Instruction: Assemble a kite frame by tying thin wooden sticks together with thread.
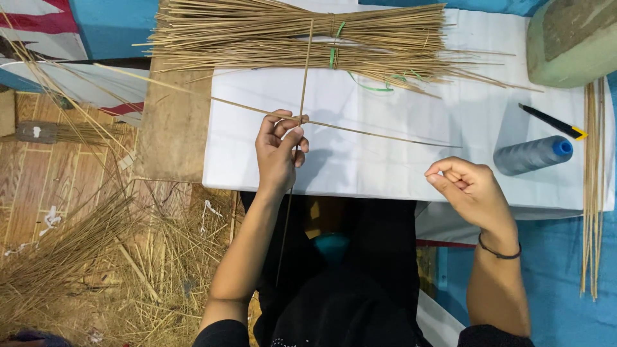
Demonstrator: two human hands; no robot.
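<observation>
Left hand (pixel 277 153) pinches two thin tan sticks (pixel 304 77) crossed; right hand (pixel 468 187), at three o'clock, fingers pinched, contents unclear. Binding looks barely begun; grey thread spool (pixel 533 155) lies beyond.

A small craft workshop, worked from the floor. A low board (pixel 168 138) covered with white paper (pixel 385 160) serves as the bench, with a tied bundle of thin sticks (pixel 302 32) along its far edge. Beside it lie a thread spool (pixel 532 155) and a cutter (pixel 553 122). Loose sticks and shavings (pixel 96 263) litter the wooden floor on one side; more sticks (pixel 592 193) rest on blue cloth on the other
</observation>
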